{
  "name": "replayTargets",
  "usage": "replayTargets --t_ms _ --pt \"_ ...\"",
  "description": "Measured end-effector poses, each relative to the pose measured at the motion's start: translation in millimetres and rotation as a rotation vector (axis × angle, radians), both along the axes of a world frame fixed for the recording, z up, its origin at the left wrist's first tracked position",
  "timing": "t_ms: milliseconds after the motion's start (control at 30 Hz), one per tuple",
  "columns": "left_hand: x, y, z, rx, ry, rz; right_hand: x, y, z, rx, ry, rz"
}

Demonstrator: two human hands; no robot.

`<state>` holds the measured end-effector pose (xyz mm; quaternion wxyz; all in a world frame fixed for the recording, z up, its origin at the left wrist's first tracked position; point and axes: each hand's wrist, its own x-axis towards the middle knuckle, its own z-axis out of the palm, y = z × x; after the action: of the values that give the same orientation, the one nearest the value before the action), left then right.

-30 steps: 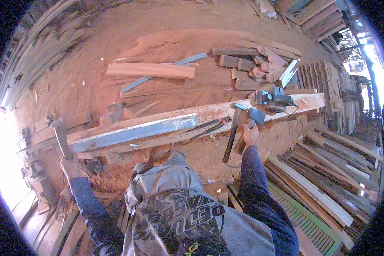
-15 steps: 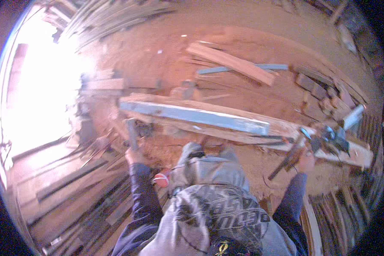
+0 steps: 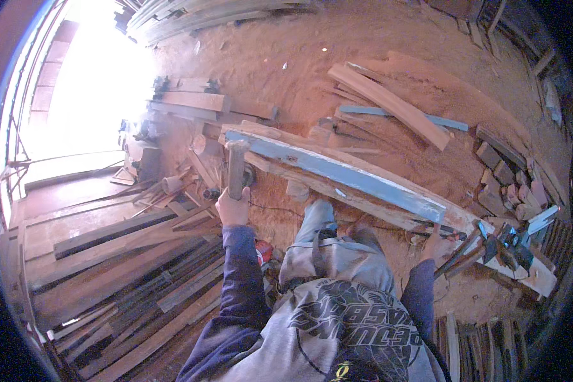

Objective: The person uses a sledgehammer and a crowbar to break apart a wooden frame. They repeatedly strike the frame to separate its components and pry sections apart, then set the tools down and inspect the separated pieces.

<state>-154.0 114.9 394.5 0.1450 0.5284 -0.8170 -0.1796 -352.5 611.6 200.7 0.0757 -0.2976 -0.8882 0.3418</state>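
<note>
My left hand [image 3: 234,207] is closed around a short, thick wooden bar [image 3: 236,172] with a pale, slightly wider top. The bar stands upright in front of the left end of a blue-painted board [image 3: 337,173]. This board lies on a long rough timber [image 3: 280,170] that slants down to the right. My right hand [image 3: 430,245] reaches to the board's right end, a finger stretched up against its near edge; the other fingers are hard to make out. Just right of that hand, a dark narrow bar [image 3: 457,251] leans by the timber, close to a cluttered pile of dark tools [image 3: 506,248].
Stacked planks [image 3: 127,274] cover the ground on my left, with more lumber [image 3: 191,102] beyond. Loose boards [image 3: 391,105] lie crossed on the reddish dirt ahead. Wood offcuts [image 3: 506,178] are heaped at the right. A red round object [image 3: 263,252] sits beside my left leg.
My view has swung left, so the scene sits further right. My right hand has moved from the dark bar to the blue board's end. My left hand still grips the wooden bar.
</note>
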Motion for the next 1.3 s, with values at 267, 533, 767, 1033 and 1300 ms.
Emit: replayTargets --t_ms 267,533,767,1033,1300 --pt "-39.2 -122.1 -2.3 -0.165 0.005 -0.086 11.6 86.1 -47.3 -0.504 -0.068 0.05" --pt "-89.9 -237.4 -30.1 -0.121 0.062 -0.211 68.0 -90.5 192.7 -0.695 -0.116 -0.109" --pt "-123.2 -238.3 -69.1 -0.052 0.053 -0.242 57.3 -253.9 297.5 -1.076 -0.514 -0.019" --pt "-131.2 -228.0 -79.5 0.176 0.178 -0.195 51.3 -371.2 320.6 -1.355 -1.027 -0.033" --pt "-133.6 -233.0 -75.8 0.27 0.277 -0.211 23.2 -424.8 316.4 -1.285 -1.214 -0.126"
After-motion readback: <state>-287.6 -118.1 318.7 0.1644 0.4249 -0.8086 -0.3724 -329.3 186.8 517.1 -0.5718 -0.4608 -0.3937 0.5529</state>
